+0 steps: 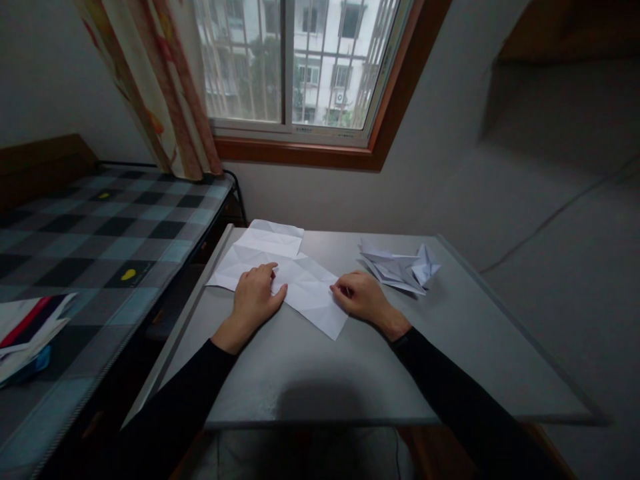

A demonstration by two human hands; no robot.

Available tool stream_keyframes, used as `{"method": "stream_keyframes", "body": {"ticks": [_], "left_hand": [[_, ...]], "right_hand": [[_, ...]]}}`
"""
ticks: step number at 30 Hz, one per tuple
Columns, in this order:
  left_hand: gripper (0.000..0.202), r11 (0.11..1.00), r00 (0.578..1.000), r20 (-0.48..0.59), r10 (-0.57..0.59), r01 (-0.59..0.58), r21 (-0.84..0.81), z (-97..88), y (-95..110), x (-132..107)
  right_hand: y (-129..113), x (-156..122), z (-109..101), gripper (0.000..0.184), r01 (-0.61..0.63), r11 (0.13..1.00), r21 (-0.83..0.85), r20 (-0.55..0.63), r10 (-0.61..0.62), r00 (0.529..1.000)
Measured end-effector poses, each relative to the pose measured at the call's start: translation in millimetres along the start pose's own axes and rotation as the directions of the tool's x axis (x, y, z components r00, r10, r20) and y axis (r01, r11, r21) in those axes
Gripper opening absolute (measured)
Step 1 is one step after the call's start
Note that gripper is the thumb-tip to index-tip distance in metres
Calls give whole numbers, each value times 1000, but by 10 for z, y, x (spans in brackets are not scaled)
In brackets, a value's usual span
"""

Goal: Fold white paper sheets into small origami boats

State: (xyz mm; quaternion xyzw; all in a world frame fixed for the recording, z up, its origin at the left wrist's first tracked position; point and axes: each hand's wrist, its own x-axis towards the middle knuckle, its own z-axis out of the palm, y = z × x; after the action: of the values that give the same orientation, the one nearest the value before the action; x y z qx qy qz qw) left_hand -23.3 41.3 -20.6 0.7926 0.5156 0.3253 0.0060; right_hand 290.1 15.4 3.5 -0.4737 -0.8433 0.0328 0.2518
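Observation:
A creased white sheet of paper [310,280] lies at a slant on the table, with fold lines across it. More creased white paper [273,235] spreads out behind it and to its left; whether these are separate sheets I cannot tell. My left hand [255,293] rests flat on the paper, thumb held apart from the fingers. At the sheet's right edge, my right hand [363,295] is closed with curled fingertips pinching the paper. The tips of those fingers are partly hidden. Several folded white paper pieces [397,267] sit in a pile just beyond the right hand.
The grey-white table [450,360] stands against the wall beneath a barred window [300,60]. On the left is a bed with a checked cover [150,220], holding some printed papers [30,327]. A patterned curtain [160,87] hangs beside the window.

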Motion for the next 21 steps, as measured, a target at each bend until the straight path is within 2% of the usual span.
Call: {"method": "stream_keyframes", "body": {"ticks": [4, 5, 8, 11, 13, 15, 17, 21], "left_hand": [[39, 999, 1000, 2, 2, -2, -34, 1, -20, 17], [37, 1000, 1000, 1, 8, -8, -24, -16, -17, 26], [28, 997, 997, 27, 73, -72, -30, -98, 9, 47], [23, 976, 978, 102, 184, -169, -140, -175, 42, 41], [36, 951, 953, 153, 261, -227, -211, -197, 54, 20], [57, 930, 927, 193, 321, -269, -250, -194, 49, -3], [63, 924, 916, 213, 339, -282, -257, -176, 32, -15], [36, 943, 926, 217, 310, -271, -191, -147, -5, 9]], "right_hand": [[-14, 13, -42, 24, 78, 995, 65, -12, -77, 997], [-21, 14, -59, 27, 107, 990, 91, 8, -108, 994], [-63, 2, -83, 61, 158, 979, 126, 111, -172, 979], [-125, -40, -49, 98, 127, 987, 99, 194, -144, 970], [-163, -79, -12, 119, 94, 992, 80, 230, -110, 967], [-190, -118, 17, 129, 71, 995, 68, 252, -85, 964], [-203, -147, 29, 125, 57, 997, 59, 255, -70, 964], [-226, -161, -15, 102, 53, 997, 59, 239, -66, 969]]}}
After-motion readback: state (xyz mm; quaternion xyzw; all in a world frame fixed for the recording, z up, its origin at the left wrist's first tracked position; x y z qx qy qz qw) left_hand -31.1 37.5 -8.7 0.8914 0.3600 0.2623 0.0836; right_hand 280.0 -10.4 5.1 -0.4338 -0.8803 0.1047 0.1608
